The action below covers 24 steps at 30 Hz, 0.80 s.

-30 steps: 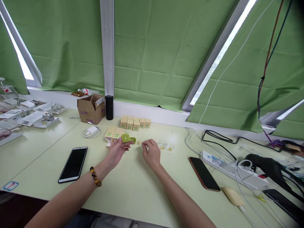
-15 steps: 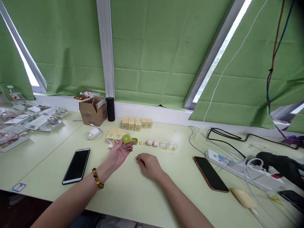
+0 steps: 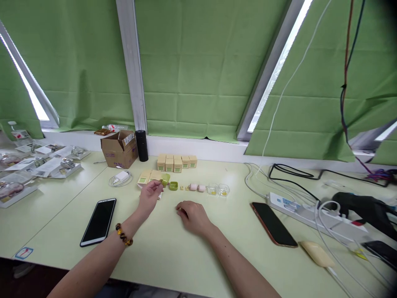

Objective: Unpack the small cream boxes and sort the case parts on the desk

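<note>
My left hand [image 3: 151,193], wearing a beaded bracelet, pinches a small rounded green case part [image 3: 165,179] by its edge, tilted just above the table. Beside it lies a square open green case part [image 3: 173,186]. Rightward in a row follow tiny gold-coloured pieces [image 3: 184,188], two pale pink rounded pieces [image 3: 197,187] and two clear cups [image 3: 218,189] with something yellow inside. My right hand [image 3: 192,216] rests on the table with its fingers curled closed, nothing seen in it. Partly behind my left hand stand cream boxes [image 3: 144,177] with green labels.
Several small boxes [image 3: 177,164] stand at the back, near a cardboard box [image 3: 119,148] and a black cylinder [image 3: 142,145]. A white-framed phone [image 3: 98,222] lies left, another phone [image 3: 273,224] right. Beyond are a power strip [image 3: 316,219], cables and a black-gloved hand [image 3: 356,209]. Packaged items [image 3: 65,165] lie far left.
My left hand has turned from palm up to palm down, tilting the green case part it holds. The square green part now shows clear of the fingers. My right hand stays put.
</note>
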Each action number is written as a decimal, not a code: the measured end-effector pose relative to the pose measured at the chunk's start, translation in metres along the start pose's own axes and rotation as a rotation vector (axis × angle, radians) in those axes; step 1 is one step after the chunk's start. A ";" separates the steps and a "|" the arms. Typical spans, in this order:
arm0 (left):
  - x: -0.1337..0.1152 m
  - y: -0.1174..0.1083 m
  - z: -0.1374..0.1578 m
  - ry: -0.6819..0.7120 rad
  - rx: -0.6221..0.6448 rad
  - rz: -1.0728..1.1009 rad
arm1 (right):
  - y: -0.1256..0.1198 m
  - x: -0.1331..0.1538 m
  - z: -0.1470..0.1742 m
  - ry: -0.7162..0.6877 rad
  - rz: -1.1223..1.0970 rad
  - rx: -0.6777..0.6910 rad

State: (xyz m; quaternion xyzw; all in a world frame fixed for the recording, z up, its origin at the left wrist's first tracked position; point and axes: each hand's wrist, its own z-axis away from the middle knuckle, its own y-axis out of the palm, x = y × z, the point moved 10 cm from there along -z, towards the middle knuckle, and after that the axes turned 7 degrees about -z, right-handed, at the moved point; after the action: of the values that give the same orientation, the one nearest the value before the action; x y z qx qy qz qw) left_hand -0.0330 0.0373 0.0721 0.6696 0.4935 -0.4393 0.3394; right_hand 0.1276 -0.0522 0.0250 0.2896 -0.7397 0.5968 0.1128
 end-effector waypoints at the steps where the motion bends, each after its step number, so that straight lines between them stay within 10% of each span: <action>1: -0.006 -0.007 -0.002 0.067 -0.051 -0.152 | 0.000 0.000 0.000 -0.002 -0.003 0.001; 10: -0.094 0.013 0.008 0.739 -0.125 -1.053 | 0.001 0.003 -0.002 -0.011 0.004 0.007; 24: -0.002 0.030 -0.049 0.352 0.209 -1.324 | -0.001 0.005 -0.001 0.002 0.016 0.024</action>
State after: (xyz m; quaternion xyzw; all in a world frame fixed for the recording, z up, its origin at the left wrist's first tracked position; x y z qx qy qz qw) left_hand 0.0082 0.0714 0.0934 0.3177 0.8011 -0.4841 -0.1515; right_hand 0.1243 -0.0532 0.0282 0.2844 -0.7348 0.6067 0.1051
